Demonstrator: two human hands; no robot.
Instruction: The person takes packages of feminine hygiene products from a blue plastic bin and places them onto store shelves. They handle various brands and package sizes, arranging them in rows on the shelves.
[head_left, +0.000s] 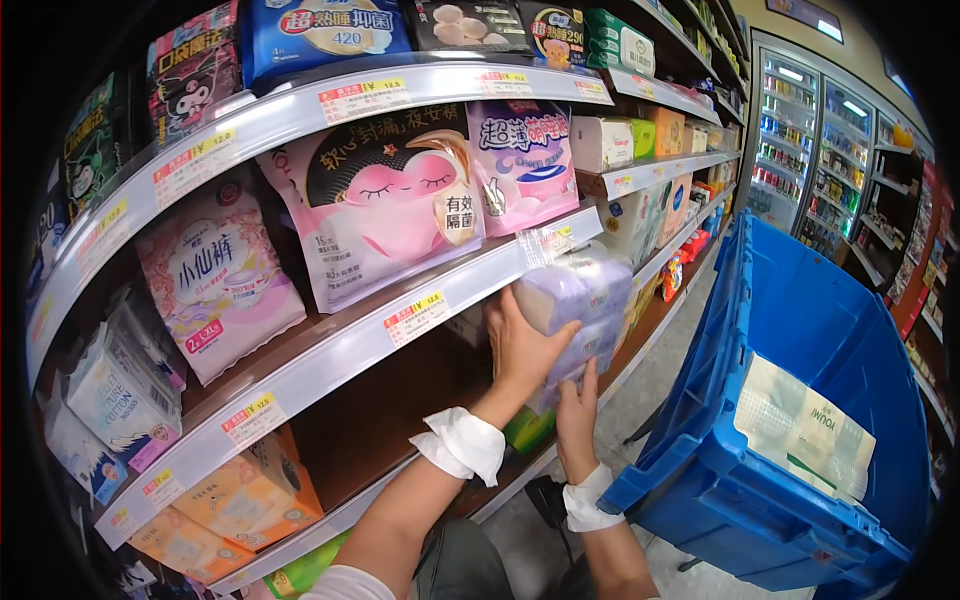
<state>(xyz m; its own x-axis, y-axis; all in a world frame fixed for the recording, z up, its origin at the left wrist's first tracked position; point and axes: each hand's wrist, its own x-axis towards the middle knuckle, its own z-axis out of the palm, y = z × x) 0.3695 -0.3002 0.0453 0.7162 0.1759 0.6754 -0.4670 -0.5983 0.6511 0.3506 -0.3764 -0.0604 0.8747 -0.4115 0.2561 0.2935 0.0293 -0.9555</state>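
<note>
A plastic-wrapped lilac multipack, apparently of tissues (600, 296), is tilted in front of the shelf unit. My left hand (521, 349) grips its left side, thumb across the near face. Lower down, my right hand (577, 412) holds the bottom end with its fingers. The pack's clear wrapper end sticks up near the shelf's price rail (420, 319). To the left of my hands, dark bare board (352, 420) shows on the lower shelf, beside orange tissue packs (247, 495).
A blue plastic crate (675, 480) with raised lid flaps stands at right, holding a pale tissue pack (806, 427). Pink sanitary-pants bags (397, 217) fill the shelf above. Glass-door drink fridges (784, 142) stand at the back, beyond the tiled aisle floor (615, 450).
</note>
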